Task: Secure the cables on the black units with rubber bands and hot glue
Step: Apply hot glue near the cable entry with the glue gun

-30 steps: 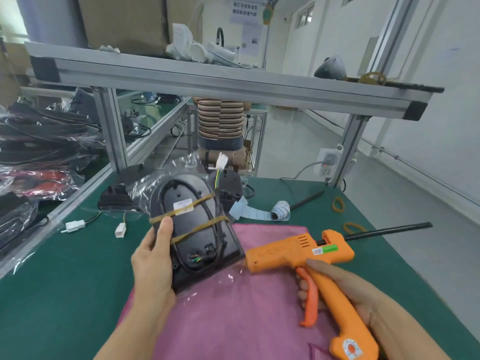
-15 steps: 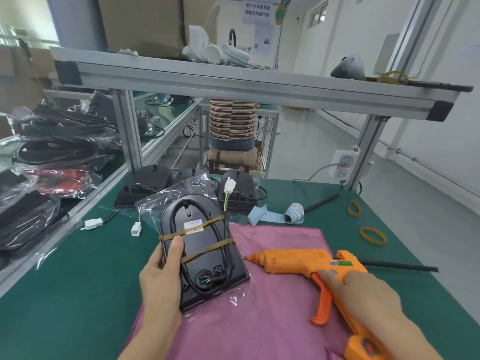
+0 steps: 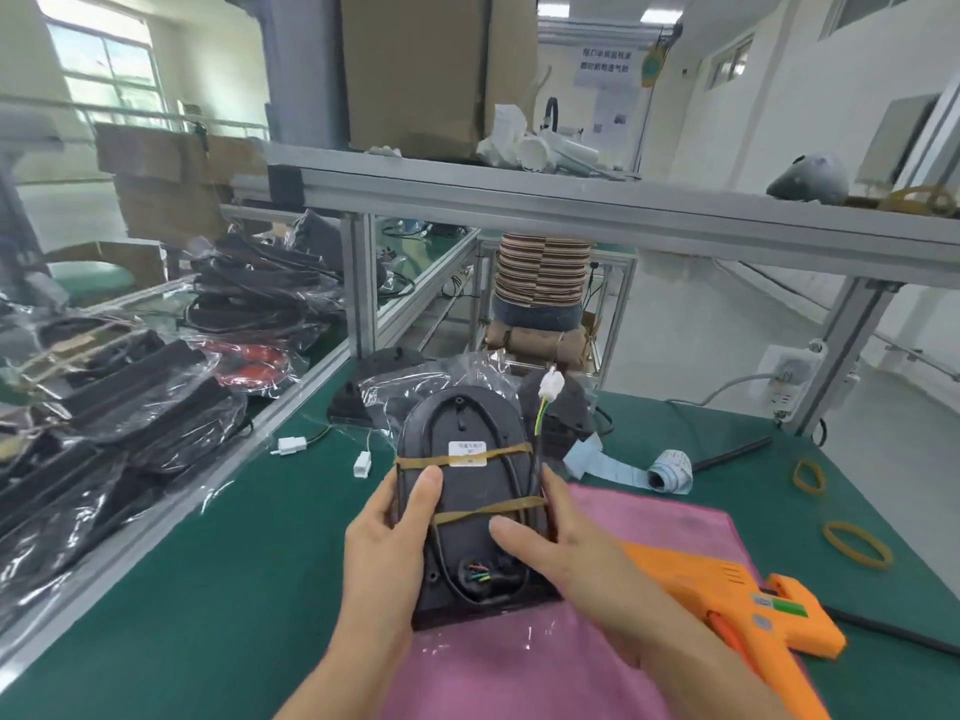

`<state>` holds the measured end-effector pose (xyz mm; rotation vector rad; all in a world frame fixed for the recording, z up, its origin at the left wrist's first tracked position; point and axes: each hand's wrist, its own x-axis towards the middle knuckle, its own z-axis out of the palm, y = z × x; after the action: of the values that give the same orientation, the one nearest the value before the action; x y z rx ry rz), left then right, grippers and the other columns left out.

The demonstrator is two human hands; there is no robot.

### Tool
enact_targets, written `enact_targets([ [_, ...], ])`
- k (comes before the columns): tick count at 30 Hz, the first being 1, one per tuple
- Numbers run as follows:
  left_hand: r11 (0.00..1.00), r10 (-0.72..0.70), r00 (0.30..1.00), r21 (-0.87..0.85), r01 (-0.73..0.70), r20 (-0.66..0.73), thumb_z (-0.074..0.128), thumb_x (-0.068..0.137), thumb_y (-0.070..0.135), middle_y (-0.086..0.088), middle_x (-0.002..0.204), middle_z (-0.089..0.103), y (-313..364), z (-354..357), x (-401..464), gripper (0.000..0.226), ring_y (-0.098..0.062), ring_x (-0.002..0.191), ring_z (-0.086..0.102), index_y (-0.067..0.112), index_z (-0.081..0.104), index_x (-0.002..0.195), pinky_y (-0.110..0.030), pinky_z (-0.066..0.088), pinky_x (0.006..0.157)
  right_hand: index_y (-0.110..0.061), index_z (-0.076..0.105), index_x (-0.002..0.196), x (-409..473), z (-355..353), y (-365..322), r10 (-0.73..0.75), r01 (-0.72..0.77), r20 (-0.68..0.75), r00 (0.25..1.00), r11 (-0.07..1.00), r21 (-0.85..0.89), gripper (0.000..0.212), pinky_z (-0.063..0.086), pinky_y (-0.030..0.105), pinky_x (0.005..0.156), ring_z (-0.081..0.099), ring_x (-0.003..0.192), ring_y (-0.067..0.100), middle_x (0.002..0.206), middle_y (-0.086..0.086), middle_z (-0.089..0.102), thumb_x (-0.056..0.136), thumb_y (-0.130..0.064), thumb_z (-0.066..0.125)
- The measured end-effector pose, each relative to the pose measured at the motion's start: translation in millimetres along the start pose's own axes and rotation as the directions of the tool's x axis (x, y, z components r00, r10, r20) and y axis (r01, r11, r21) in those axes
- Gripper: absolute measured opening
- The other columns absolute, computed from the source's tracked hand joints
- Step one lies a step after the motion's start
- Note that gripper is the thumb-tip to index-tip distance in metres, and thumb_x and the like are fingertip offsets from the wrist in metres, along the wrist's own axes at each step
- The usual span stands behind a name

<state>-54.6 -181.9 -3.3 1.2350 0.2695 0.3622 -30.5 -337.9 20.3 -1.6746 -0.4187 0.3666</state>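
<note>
I hold a black unit [image 3: 467, 491] upright over the pink cloth [image 3: 597, 662], its back toward me. Two tan rubber bands [image 3: 493, 506] cross it and pin down the looped black cable. A white connector [image 3: 551, 385] on yellow-green wires sticks up at its top right. My left hand [image 3: 387, 553] grips the unit's left edge, thumb on its face. My right hand [image 3: 566, 543] grips the right edge, thumb pressing near the lower band. The orange hot glue gun [image 3: 727, 600] lies on the cloth to the right, free of both hands.
Loose rubber bands [image 3: 857, 544] lie on the green mat at right beside a roll of labels [image 3: 670, 470]. More black units [image 3: 374, 392] stand behind, with bagged units [image 3: 130, 407] heaped at left. An aluminium shelf frame [image 3: 571, 210] spans overhead. A person in a striped top stands beyond.
My right hand let go of the glue gun, which now lies on the cloth, and moved left to grip the unit's right edge. The unit was raised closer to me.
</note>
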Motion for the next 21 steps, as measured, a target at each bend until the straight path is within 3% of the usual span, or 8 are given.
enact_targets([
  [3,0.999,-0.030,0.998,-0.026,0.031,0.046,0.068,0.086,0.030,-0.007,0.097,0.076,11,-18,6,0.022,-0.028,0.088,0.073,0.025,0.071,0.108,-0.044,0.059,0.078,-0.037,0.049,0.128,22,16,4,0.027,-0.025,-0.021,0.999,0.997,0.074,0.038,0.054,0.017,0.078,0.068,0.097,0.002,0.108,-0.016,0.071,0.095,-0.022,0.059],
  [6,0.998,-0.053,0.993,-0.025,0.056,0.107,0.084,0.063,0.020,-0.006,0.104,0.074,17,-42,9,0.073,-0.026,0.092,0.072,0.021,0.052,0.129,-0.036,0.057,0.074,-0.039,0.052,0.110,46,30,3,0.050,-0.048,-0.015,0.999,0.993,0.108,0.022,0.051,0.011,0.063,0.070,0.085,0.000,0.097,-0.016,0.073,0.094,-0.024,0.059],
  [8,0.999,-0.033,0.998,-0.009,0.033,0.057,0.087,0.056,0.015,-0.003,0.103,0.073,23,-57,10,0.086,-0.024,0.092,0.072,0.025,0.046,0.130,-0.034,0.056,0.073,-0.037,0.046,0.121,64,42,1,0.060,-0.059,-0.005,0.998,0.992,0.114,0.032,0.050,0.013,0.063,0.069,0.089,0.003,0.110,-0.011,0.068,0.093,-0.029,0.061],
  [11,0.998,0.050,0.995,-0.042,-0.054,-0.083,0.076,0.075,0.018,0.001,0.095,0.075,35,-78,13,0.051,-0.019,0.085,0.073,0.030,0.053,0.119,-0.023,0.056,0.061,-0.027,0.041,0.131,88,71,-11,0.052,-0.055,0.044,0.998,0.996,0.070,0.046,0.051,0.024,0.077,0.067,0.097,0.010,0.113,-0.006,0.065,0.091,-0.033,0.062],
  [14,0.988,0.145,0.970,-0.016,-0.151,-0.197,0.060,0.093,0.021,0.012,0.093,0.075,49,-99,19,0.024,-0.007,0.083,0.072,0.037,0.060,0.110,-0.016,0.054,0.060,-0.021,0.043,0.134,113,102,-27,0.027,-0.032,0.116,0.993,0.999,0.038,0.048,0.048,0.034,0.095,0.062,0.109,0.016,0.122,0.001,0.061,0.091,-0.032,0.063],
  [18,0.965,0.260,0.908,0.042,-0.261,-0.328,0.057,0.095,0.028,0.024,0.106,0.070,79,-127,28,0.052,0.006,0.092,0.067,0.032,0.038,0.143,-0.019,0.050,0.078,-0.019,0.051,0.133,138,144,-60,-0.054,0.049,0.178,0.983,0.998,0.032,0.047,0.048,0.036,0.098,0.064,0.109,0.018,0.123,0.004,0.064,0.090,-0.031,0.065],
  [20,0.951,0.306,0.870,0.085,-0.297,-0.387,0.055,0.097,0.028,0.033,0.105,0.066,98,-145,36,0.053,0.013,0.095,0.063,0.030,0.034,0.146,-0.017,0.050,0.083,-0.020,0.054,0.131,150,168,-79,-0.099,0.102,0.214,0.972,0.995,-0.003,0.044,0.046,0.039,0.102,0.062,0.111,0.019,0.123,0.001,0.064,0.091,-0.034,0.062],
  [21,0.950,0.310,0.856,0.092,-0.300,-0.413,0.054,0.098,0.028,0.024,0.115,0.066,109,-154,39,0.050,0.006,0.103,0.063,0.028,0.037,0.145,-0.024,0.051,0.091,-0.020,0.057,0.126,154,181,-89,-0.133,0.145,0.236,0.963,0.989,-0.036,0.037,0.047,0.037,0.100,0.062,0.108,0.017,0.117,-0.002,0.066,0.092,-0.036,0.059],
])
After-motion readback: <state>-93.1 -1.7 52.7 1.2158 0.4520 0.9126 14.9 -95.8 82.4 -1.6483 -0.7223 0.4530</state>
